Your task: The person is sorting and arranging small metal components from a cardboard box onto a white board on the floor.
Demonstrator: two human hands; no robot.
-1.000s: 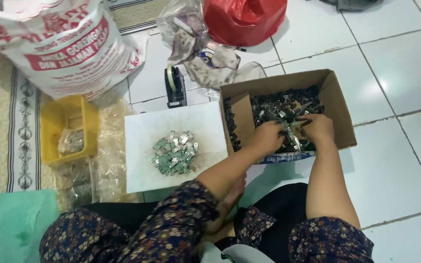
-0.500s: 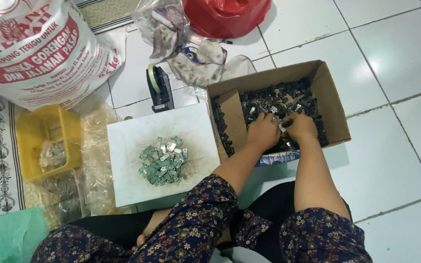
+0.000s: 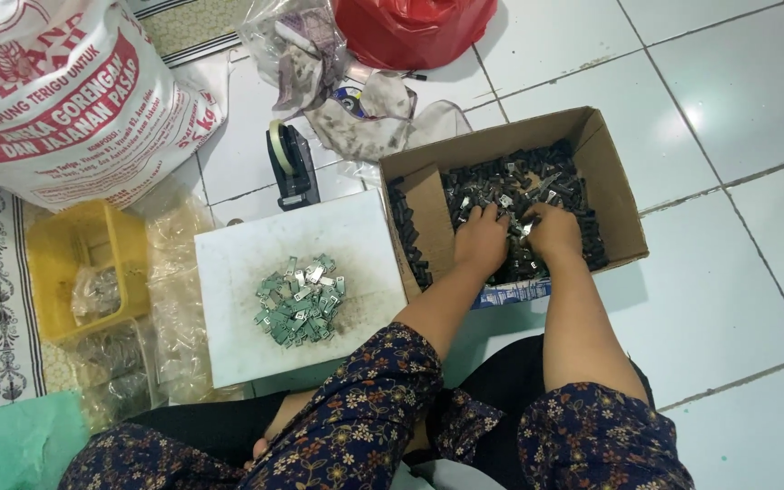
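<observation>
Hands: left hand and right hand are kept buried in small dark metal parts, fingers curled; grasp cannot be told.
Box: cardboard box is unmoved.
Change: only the view is shifted; sorting is judged ongoing.

cardboard box: matt | floor tiles: glossy | metal clips: shiny

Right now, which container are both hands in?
The brown cardboard box of dark small parts; left hand and right hand dig there. The yellow crate sits untouched.
</observation>
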